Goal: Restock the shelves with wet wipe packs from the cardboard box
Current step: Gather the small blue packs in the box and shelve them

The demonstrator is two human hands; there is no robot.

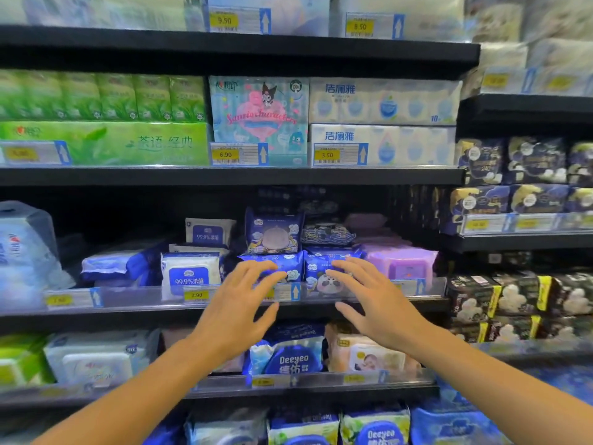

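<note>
Both my hands reach toward the middle shelf [321, 308] of wet wipe packs. My left hand [240, 303] has its fingers spread and relaxed, just in front of a blue pack [282, 266]. Beside it, my right hand [372, 303] is spread the same way in front of a blue panda-print pack [316, 274]. Neither hand holds anything; whether the fingertips touch the packs I cannot tell. Another blue pack [272, 232] stands upright on top of the left one. The cardboard box is not in view.
White-and-blue 99.9% packs [191, 273] sit left of my hands, a purple pack [404, 263] right. Tissue packs [260, 117] fill the shelf above. Deeyeo wipes [293, 356] lie on the shelf below. Dark packs [513, 300] fill the unit at right.
</note>
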